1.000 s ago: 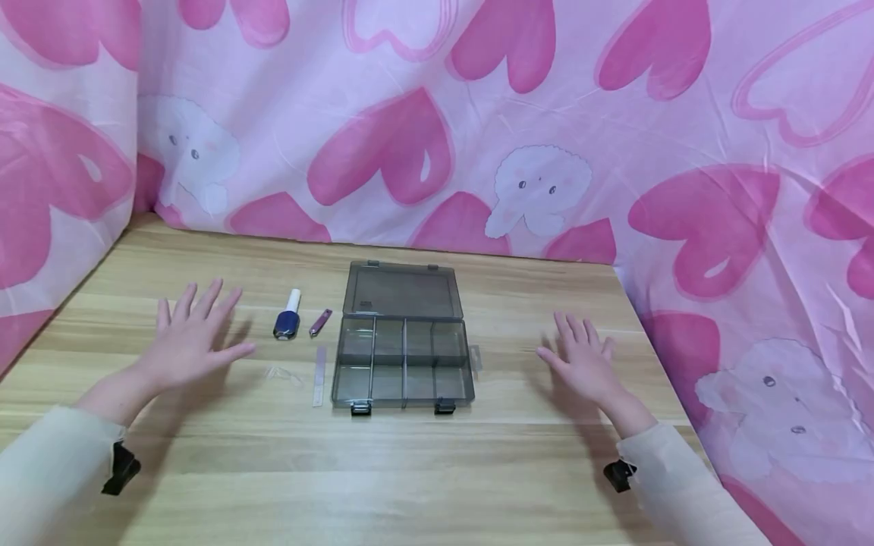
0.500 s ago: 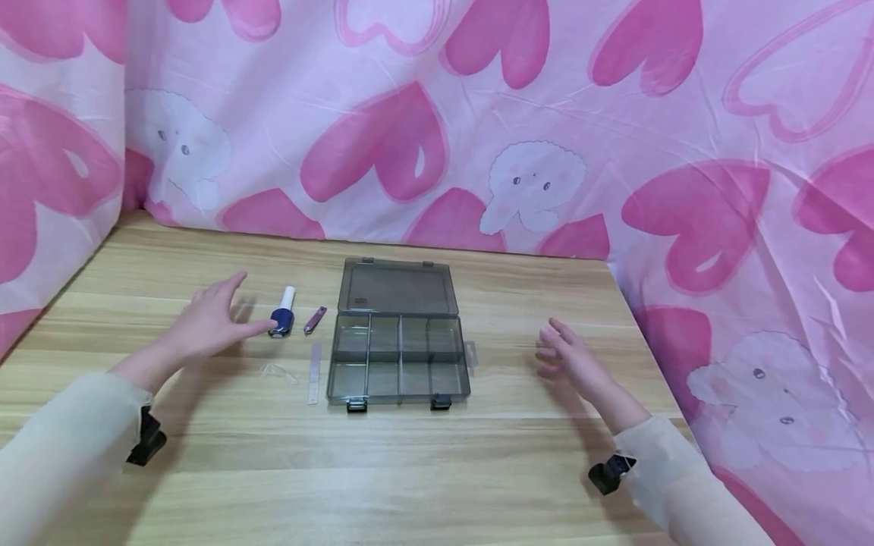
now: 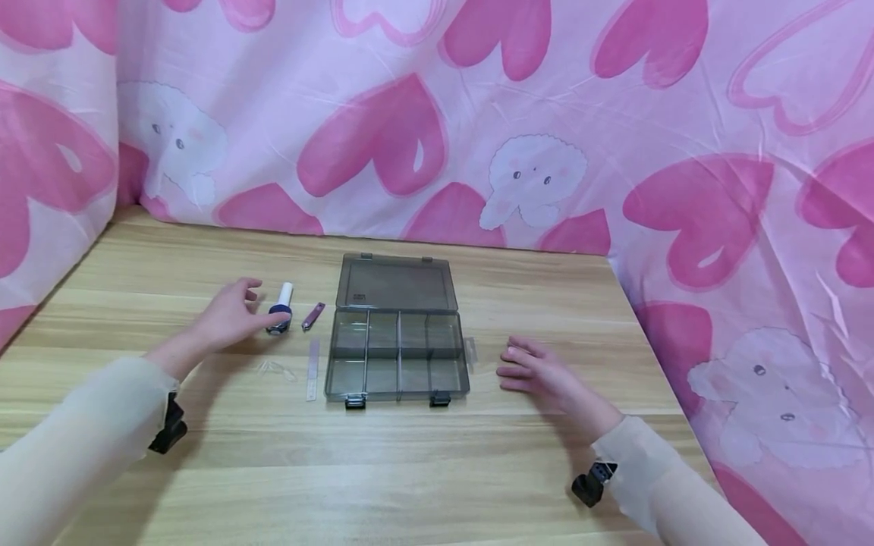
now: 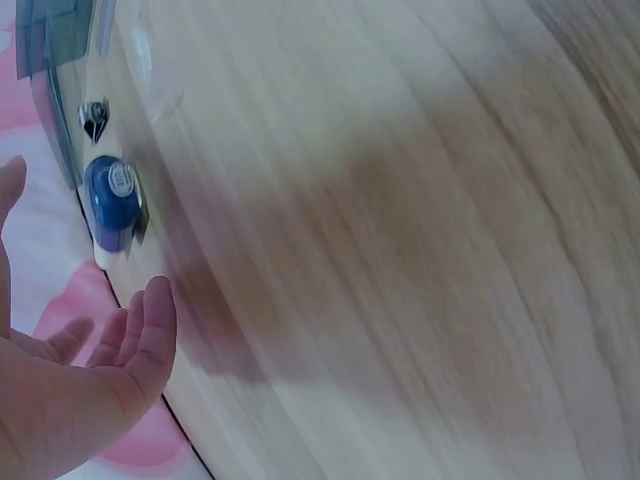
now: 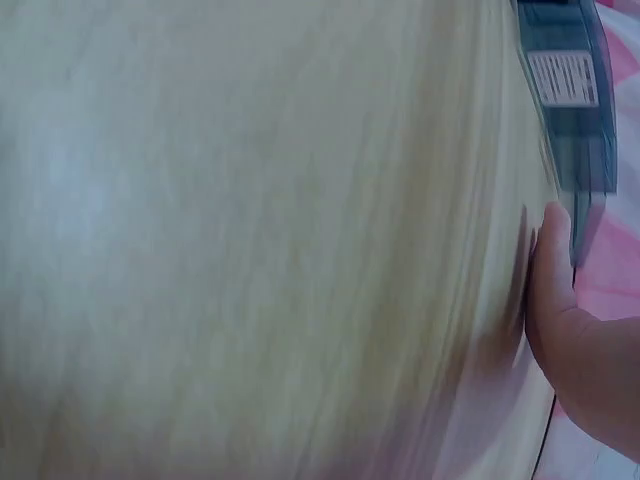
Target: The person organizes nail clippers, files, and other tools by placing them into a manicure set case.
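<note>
My left hand [image 3: 228, 315] reaches beside a bottle of dark blue nail polish [image 3: 285, 293] with a white cap, and the thumb overlaps the bottle in the head view. In the left wrist view a gap shows between the loosely bent fingers [image 4: 150, 335] and the bottle [image 4: 113, 195]. Just right of the bottle lies a purple nail clipper [image 3: 313, 316]. An open grey see-through compartment box [image 3: 396, 396] sits mid-table, its lid [image 3: 399, 282] folded back. Over the wood to the right of the box, my right hand [image 3: 546, 375] holds nothing, fingers relaxed.
A pale nail file [image 3: 312, 371] lies along the box's left side, with thin clear pieces [image 3: 276, 370] left of it. A small clear item [image 3: 471, 351] lies by the box's right wall. Pink heart-patterned cloth [image 3: 375, 136] borders the table's back and sides.
My left hand has moved right to the nail polish bottle, its spread fingers now bent. The right hand has moved left toward the box, fingers turned inward. The head view has shifted slightly.
</note>
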Demonstrator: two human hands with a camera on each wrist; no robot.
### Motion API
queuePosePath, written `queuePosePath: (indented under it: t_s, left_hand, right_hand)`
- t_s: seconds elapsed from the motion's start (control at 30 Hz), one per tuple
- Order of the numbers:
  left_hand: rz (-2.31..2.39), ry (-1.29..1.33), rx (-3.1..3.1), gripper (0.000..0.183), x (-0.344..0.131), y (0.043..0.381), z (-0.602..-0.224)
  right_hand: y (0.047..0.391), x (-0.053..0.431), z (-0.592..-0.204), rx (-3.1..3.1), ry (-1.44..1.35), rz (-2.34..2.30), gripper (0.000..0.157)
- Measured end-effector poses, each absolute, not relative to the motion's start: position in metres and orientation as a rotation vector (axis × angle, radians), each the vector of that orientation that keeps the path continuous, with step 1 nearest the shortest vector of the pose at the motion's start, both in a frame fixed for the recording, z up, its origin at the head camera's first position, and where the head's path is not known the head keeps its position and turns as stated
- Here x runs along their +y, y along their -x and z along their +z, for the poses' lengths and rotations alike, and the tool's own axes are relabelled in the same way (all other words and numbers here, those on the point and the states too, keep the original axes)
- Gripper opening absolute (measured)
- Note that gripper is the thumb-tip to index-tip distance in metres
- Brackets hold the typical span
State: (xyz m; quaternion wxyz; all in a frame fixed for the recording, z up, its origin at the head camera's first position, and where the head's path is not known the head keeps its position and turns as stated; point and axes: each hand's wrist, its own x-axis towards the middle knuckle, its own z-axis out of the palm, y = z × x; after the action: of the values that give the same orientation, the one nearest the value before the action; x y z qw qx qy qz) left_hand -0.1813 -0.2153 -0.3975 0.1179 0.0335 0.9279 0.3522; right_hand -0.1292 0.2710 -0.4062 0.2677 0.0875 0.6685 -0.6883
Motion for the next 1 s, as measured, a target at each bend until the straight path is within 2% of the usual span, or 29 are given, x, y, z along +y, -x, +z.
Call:
queuePosePath:
  t_s: [0.17,0.7,1.0]
  left_hand:
    - [1.042,-0.069,2.716,0.092,-0.21,0.181,-0.401]
    - [1.037,-0.088,2.718,0.079,-0.198,0.187,-0.411]
    - [1.064,-0.099,2.765,0.052,-0.199,0.186,-0.412]
  right_hand:
    - [0.13,0.257,-0.41,1.752,-0.251,-1.896,0.066]
    - [0.128,0.224,-0.418,1.789,-0.048,-1.813,0.069]
    - [0.131,0.217,-0.418,1.806,-0.094,-1.788,0.072]
